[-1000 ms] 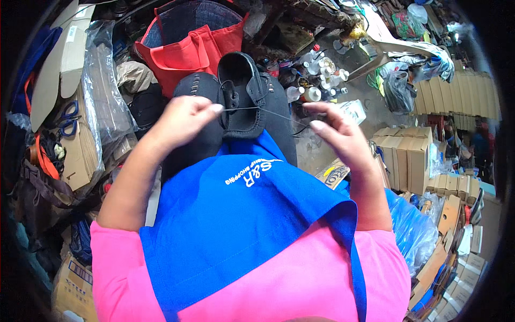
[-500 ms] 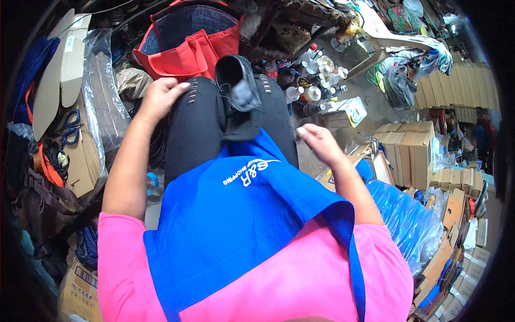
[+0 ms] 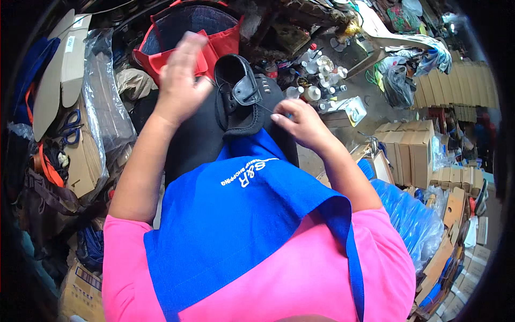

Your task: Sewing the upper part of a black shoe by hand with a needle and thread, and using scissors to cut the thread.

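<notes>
A black leather lace-up shoe [image 3: 236, 96] lies on my lap, on black trousers just above a blue apron [image 3: 241, 214], with its opening facing up. My left hand [image 3: 179, 80] is raised to the left of the shoe and blurred; its fingers are pinched on a thin black shoelace [image 3: 214, 84] that runs to the shoe's eyelets. My right hand [image 3: 300, 123] sits at the shoe's right side, thumb and fingers closed on the lace's other end.
A red bag [image 3: 177, 32] stands open beyond my knees. Blue-handled scissors [image 3: 70, 126] lie on cardboard at the left. Small bottles [image 3: 316, 80] sit at the upper right, with stacked cardboard boxes [image 3: 407, 150] and a blue plastic bag [image 3: 407, 214] on the right.
My left hand dropped to my knee, then rose up and left, drawing the lace. The shoe tipped so its opening faces up. My right hand shifted slightly nearer the shoe.
</notes>
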The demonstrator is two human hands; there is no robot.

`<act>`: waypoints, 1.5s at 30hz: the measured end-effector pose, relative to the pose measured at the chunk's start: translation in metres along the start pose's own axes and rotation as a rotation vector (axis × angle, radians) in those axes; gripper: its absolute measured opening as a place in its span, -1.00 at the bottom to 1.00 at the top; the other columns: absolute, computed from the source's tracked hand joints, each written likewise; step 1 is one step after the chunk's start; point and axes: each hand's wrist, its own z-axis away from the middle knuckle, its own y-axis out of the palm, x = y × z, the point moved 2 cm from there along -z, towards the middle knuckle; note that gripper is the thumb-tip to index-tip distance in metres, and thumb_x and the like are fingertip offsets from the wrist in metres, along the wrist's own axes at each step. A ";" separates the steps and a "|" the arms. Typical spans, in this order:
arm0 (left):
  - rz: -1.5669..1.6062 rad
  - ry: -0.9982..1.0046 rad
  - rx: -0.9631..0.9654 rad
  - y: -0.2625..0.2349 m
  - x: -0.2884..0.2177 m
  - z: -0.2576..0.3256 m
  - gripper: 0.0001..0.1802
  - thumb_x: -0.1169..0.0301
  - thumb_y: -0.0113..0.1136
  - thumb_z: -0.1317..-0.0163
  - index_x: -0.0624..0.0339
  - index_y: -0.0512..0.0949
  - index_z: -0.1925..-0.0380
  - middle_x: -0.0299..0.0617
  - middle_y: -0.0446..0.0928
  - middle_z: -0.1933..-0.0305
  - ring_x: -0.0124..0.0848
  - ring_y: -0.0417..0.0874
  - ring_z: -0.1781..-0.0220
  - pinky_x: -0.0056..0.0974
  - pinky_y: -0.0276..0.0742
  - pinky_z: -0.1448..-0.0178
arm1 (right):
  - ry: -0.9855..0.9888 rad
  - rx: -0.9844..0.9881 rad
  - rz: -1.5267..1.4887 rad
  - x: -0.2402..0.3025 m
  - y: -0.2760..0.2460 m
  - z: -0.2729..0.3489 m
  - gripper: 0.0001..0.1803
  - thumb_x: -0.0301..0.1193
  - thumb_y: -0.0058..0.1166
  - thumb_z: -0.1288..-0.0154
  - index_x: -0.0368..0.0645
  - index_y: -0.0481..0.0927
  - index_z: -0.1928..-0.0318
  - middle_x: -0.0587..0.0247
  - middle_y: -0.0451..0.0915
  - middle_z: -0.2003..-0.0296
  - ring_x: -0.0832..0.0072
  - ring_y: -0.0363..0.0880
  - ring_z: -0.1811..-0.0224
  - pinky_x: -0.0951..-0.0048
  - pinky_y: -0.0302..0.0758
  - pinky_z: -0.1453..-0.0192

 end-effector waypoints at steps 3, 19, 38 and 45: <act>0.011 0.017 0.504 0.015 -0.021 0.012 -0.17 0.38 0.18 0.01 -0.07 0.21 -0.37 0.01 0.28 -0.38 -0.13 0.17 -0.48 0.08 0.00 -0.49 | 0.253 0.128 -0.604 0.017 -0.005 0.018 -0.84 -0.38 0.13 -0.31 -0.21 0.59 0.22 0.36 0.57 0.39 0.60 0.52 0.28 0.46 0.46 0.19; 0.579 0.375 0.697 -0.120 -0.115 -0.004 -0.78 0.36 0.41 0.14 0.16 0.55 0.52 -0.21 0.44 0.59 -0.18 0.50 0.48 -0.13 0.42 0.10 | -0.328 0.190 -0.585 0.100 -0.023 0.001 -0.68 -0.49 0.07 -0.20 -0.20 0.61 0.01 0.04 0.66 0.20 0.26 0.65 0.14 0.31 0.55 -0.01; 0.694 0.021 0.243 -0.020 -0.090 0.015 -0.50 0.32 0.11 -0.07 -0.02 0.52 -0.10 0.03 0.08 -0.45 0.04 0.12 -0.44 0.00 0.00 -0.47 | 0.467 0.158 -1.855 0.053 -0.006 0.032 -0.56 -0.22 -0.19 -0.41 -0.35 0.55 0.02 -0.02 0.66 0.22 0.73 0.10 0.70 0.64 0.21 0.48; 0.431 0.358 0.311 -0.041 -0.087 0.012 -0.62 0.30 0.17 0.06 0.05 0.61 0.16 -0.10 0.31 -0.30 -0.01 0.23 -0.36 0.04 0.05 -0.40 | 0.389 0.004 -1.619 0.059 -0.019 0.031 -0.58 -0.26 -0.16 -0.40 -0.37 0.56 0.03 0.03 0.66 0.24 0.74 0.11 0.66 0.65 0.19 0.47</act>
